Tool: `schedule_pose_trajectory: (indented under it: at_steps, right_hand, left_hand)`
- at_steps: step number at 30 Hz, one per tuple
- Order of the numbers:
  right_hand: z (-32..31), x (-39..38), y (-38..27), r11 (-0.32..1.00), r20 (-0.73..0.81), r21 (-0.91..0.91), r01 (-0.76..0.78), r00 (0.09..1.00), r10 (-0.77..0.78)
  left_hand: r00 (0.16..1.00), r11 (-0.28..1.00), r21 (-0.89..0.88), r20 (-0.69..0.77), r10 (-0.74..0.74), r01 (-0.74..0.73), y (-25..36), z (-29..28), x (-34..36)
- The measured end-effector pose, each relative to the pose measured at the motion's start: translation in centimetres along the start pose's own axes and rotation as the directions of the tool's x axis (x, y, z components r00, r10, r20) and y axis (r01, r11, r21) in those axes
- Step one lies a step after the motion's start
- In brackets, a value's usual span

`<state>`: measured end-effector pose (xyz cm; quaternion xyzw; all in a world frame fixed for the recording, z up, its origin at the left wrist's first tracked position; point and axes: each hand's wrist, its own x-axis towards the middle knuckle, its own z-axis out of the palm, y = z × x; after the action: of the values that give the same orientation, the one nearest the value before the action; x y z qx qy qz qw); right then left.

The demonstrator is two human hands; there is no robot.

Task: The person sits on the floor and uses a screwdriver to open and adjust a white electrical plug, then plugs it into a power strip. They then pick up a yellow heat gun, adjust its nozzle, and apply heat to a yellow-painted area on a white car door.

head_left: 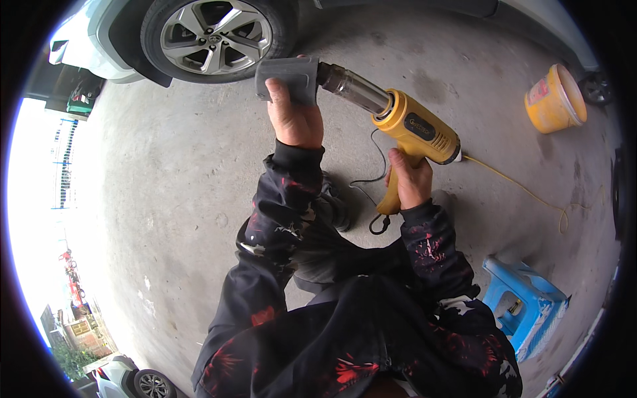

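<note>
A yellow heat gun [424, 126] with a long metal nozzle [352, 86] is gripped by its handle in my right hand [413, 178]. Its nozzle slants up and left, with the tip right at the edge of a curved dark grey panel piece [292, 74]; whether they touch I cannot tell. My left hand [295, 116] holds that piece, thumb over its near face and the other fingers mostly hidden behind it. From the bottom of the gun's handle hangs a dark cord [379, 225].
A car wheel [216, 36] stands just beyond my left hand. On the concrete floor are a yellow bucket [551, 106] at far right and a blue step stool [521, 305] at near right. A thin yellow cable [511, 178] trails across the floor on the right.
</note>
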<state>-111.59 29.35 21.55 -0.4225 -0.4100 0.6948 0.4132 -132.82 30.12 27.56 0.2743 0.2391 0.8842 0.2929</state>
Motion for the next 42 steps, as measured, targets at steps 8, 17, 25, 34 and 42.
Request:
schedule_pose_trajectory:
  at_steps: [8, 17, 25, 34, 42]
  right_hand:
    - [-0.2, -0.2, -0.1, 0.997, -0.016, -0.014, 0.08, 0.997, -0.08]
    - [0.8, -0.9, -0.8, 0.982, 0.008, -0.031, 0.185, 0.983, -0.185]
    - [0.5, -1.3, -1.3, 0.973, 0.026, -0.11, 0.204, 0.979, -0.203]
    - [0.4, -2.8, -3.9, 0.997, 0.298, 0.064, -0.037, 0.954, 0.017]
    - [1.9, -4.1, -3.9, 1.0, 0.185, 0.028, 0.003, 0.983, -0.008]
  left_hand:
    - [0.998, 0.999, -0.022, 0.048, -0.038, 0.039, 0.3, 0.4, -0.1]
    - [0.969, 0.976, 0.003, 0.121, -0.216, 0.217, -1.8, 2.3, -3.3]
    - [0.932, 0.955, 0.019, 0.215, -0.293, 0.296, -2.6, 2.8, -4.6]
    - [0.864, 0.86, -0.09, 0.027, -0.502, 0.502, -2.7, 2.6, -4.4]
    - [0.834, 0.831, -0.082, 0.008, -0.552, 0.55, -2.8, 3.1, -5.1]
